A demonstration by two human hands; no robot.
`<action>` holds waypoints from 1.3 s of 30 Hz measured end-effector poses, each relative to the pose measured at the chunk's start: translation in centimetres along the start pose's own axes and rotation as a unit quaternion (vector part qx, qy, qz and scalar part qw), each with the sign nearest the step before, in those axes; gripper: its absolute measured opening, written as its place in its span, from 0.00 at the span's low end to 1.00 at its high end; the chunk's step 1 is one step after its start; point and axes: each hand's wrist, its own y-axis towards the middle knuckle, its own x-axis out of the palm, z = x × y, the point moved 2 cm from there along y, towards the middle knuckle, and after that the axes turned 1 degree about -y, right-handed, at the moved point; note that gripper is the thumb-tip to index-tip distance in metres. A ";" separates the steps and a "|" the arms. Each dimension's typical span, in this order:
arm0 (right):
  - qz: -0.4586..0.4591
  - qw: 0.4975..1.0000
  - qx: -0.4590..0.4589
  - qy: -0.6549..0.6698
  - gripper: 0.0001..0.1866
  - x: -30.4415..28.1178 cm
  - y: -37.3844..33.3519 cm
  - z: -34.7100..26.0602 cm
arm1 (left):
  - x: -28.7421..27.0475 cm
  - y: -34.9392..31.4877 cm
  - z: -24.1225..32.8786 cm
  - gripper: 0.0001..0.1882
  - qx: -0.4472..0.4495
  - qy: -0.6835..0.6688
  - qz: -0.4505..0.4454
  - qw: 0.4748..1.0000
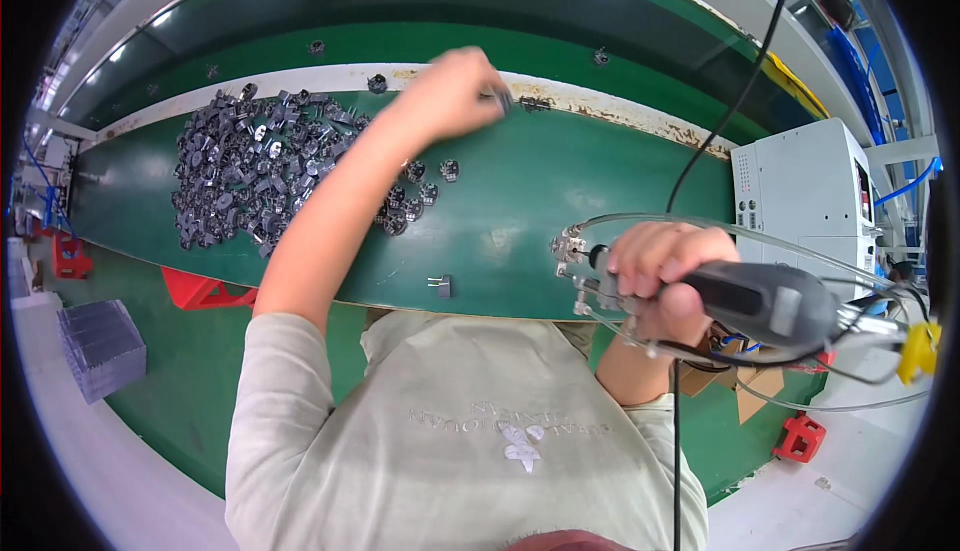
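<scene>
Right hand (665, 276) wrapped round the black powered driver (765, 303) at the worktop's (610, 166) near right; rigid, probably heavy, best held by its barrel. Beyond, left hand (455, 96) blurred, fingers curled; its hold on a dark part (501, 102) cannot be told.

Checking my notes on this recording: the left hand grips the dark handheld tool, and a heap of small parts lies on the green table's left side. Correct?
Wrong hand: the head view shows the right hand gripping the dark handheld tool. The heap of small parts does lie on the left side of the green table.
</scene>
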 end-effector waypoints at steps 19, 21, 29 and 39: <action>-0.016 1.000 0.019 0.011 0.15 -0.2 -1.7 2.9 | 10.4 15.1 -2.2 0.17 -0.120 0.053 -0.013 0.991; -0.002 1.000 0.016 0.003 0.16 -0.8 -1.8 2.7 | 8.8 13.7 -1.3 0.17 -0.058 0.047 0.025 0.997; 0.054 0.998 -0.012 0.007 0.19 -2.5 -1.2 1.4 | 3.5 -5.2 6.9 0.14 0.037 -0.111 -0.113 0.987; 0.020 1.000 -0.004 0.006 0.14 -1.4 -0.7 3.7 | 6.0 -9.7 7.1 0.15 0.054 -0.172 -0.075 0.981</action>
